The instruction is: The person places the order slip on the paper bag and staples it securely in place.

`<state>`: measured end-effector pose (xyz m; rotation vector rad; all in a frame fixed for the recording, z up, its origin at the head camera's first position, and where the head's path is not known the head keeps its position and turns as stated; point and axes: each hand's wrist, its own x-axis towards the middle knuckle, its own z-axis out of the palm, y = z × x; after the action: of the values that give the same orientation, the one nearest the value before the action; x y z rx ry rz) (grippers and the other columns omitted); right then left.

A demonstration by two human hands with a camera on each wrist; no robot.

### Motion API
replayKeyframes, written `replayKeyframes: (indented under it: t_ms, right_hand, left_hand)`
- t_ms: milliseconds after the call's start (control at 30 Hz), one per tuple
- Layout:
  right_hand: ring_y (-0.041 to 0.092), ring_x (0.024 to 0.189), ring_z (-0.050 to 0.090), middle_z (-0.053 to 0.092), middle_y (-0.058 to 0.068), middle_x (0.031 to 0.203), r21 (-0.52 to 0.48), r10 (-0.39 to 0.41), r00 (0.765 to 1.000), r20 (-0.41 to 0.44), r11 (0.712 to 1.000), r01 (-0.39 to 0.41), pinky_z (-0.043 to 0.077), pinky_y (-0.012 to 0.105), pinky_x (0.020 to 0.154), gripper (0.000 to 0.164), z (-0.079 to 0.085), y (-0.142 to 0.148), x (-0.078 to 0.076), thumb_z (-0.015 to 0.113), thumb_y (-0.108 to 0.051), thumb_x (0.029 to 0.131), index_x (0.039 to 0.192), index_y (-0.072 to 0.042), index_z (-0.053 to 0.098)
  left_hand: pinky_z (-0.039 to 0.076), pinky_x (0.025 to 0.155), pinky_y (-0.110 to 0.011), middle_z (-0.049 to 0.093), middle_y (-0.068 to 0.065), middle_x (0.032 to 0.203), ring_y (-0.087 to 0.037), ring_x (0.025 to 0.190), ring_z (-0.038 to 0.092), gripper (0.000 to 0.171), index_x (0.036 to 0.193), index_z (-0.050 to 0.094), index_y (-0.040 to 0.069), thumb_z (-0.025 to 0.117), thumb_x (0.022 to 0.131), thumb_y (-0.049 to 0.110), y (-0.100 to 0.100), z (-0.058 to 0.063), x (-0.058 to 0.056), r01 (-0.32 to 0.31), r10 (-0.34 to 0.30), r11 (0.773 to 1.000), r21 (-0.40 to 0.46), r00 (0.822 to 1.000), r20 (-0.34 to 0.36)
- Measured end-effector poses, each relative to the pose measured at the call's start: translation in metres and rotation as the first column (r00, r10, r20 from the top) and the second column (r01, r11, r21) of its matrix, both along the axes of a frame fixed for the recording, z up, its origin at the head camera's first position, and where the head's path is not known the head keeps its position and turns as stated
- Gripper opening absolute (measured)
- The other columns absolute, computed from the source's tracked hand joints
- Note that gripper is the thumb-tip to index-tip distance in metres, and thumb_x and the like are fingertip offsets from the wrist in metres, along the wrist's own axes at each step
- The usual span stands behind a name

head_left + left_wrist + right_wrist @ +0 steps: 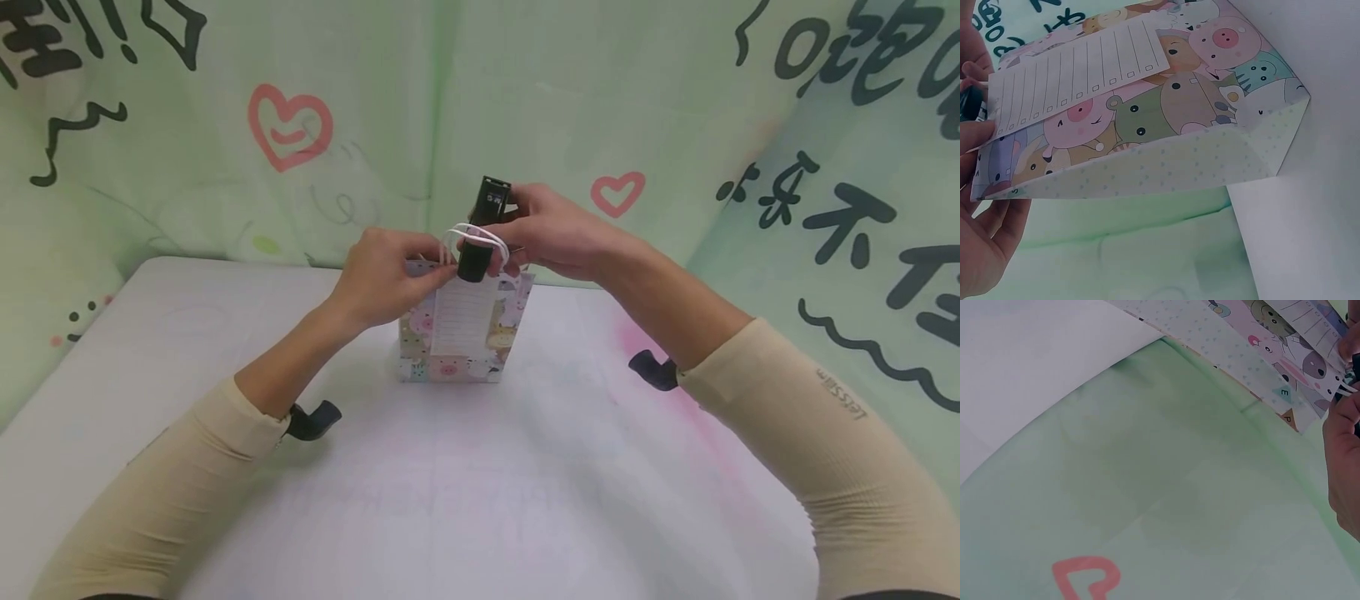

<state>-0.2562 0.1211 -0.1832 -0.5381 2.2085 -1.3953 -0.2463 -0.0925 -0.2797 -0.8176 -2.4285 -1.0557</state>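
An upright paper gift bag [513, 333] printed with cartoon animals stands on the white table. A lined white sheet with small checkboxes [465, 321] lies against its front. My left hand [382, 279] pinches the bag's top edge at the left, close to the sheet's upper end. My right hand [558, 233] holds a black oblong, stapler-shaped tool [489, 208] tilted over the top edge. White cord loops [480, 237] cross in front of the tool. In the left wrist view the dotted side fold of the bag [1147, 165] shows; the right hand's far fingers are partly hidden.
The white table [465, 483] spreads out in front of the bag. Behind it hangs a pale green cloth [375, 125] with dark writing and red hearts. Dark wrist mounts [315, 421] stick out under both sleeves.
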Motion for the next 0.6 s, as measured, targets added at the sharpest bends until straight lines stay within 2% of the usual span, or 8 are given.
replayKeyframes:
  t_ms: [133, 233, 467, 600]
  right_hand:
    - [0.025, 0.076, 0.054, 0.055, 0.019, 0.101, -0.007, -0.005, 1.0, 0.013, 1.0, 0.005, 0.044, 0.03, 0.066, 0.039, -0.001, 0.0001, 0.0005, 0.067, -0.014, 0.089, 0.122, -0.003, 0.049]
    - [0.026, 0.081, 0.056, 0.057, 0.018, 0.104, 0.025, 0.006, 1.0, -0.004, 1.0, -0.006, 0.044, 0.03, 0.067, 0.043, -0.0012, 0.0003, 0.0004, 0.069, -0.019, 0.088, 0.124, -0.007, 0.05]
    - [0.028, 0.075, 0.054, 0.059, 0.02, 0.093, 0.021, 0.07, 0.997, 0.014, 0.997, -0.071, 0.041, 0.031, 0.063, 0.039, 0.0002, 0.0002, 0.0006, 0.067, -0.025, 0.091, 0.121, -0.006, 0.051]
    - [0.029, 0.078, 0.057, 0.059, 0.02, 0.1, 0.038, 0.073, 0.997, -0.001, 0.997, -0.073, 0.043, 0.032, 0.064, 0.038, 0.0031, 0.0006, 0.0002, 0.066, -0.025, 0.091, 0.122, -0.008, 0.053]
  left_hand:
    - [0.053, 0.073, -0.032, 0.073, 0.001, 0.092, -0.013, 0.086, 0.066, 0.014, 0.093, 0.074, 0.016, 0.069, 0.089, 0.028, 0.0, 0.0009, 0.0013, -0.005, 0.005, 1.0, -0.001, 1.0, 0.006]
    - [0.053, 0.074, -0.032, 0.073, 0.001, 0.093, -0.014, 0.087, 0.066, 0.015, 0.094, 0.074, 0.016, 0.069, 0.089, 0.028, 0.0, 0.0006, 0.0019, -0.007, 0.007, 1.0, 0.003, 1.0, 0.01]
    - [0.053, 0.072, -0.03, 0.074, 0.002, 0.091, -0.012, 0.086, 0.068, 0.014, 0.093, 0.075, 0.016, 0.069, 0.088, 0.028, 0.0014, -0.0017, 0.0011, 0.001, 0.0, 1.0, 0.03, 1.0, -0.027]
    - [0.053, 0.069, -0.029, 0.074, 0.002, 0.089, -0.011, 0.083, 0.067, 0.013, 0.091, 0.075, 0.015, 0.069, 0.088, 0.027, 0.0018, -0.0022, 0.0006, 0.002, 0.0, 0.999, 0.041, 0.999, -0.042]
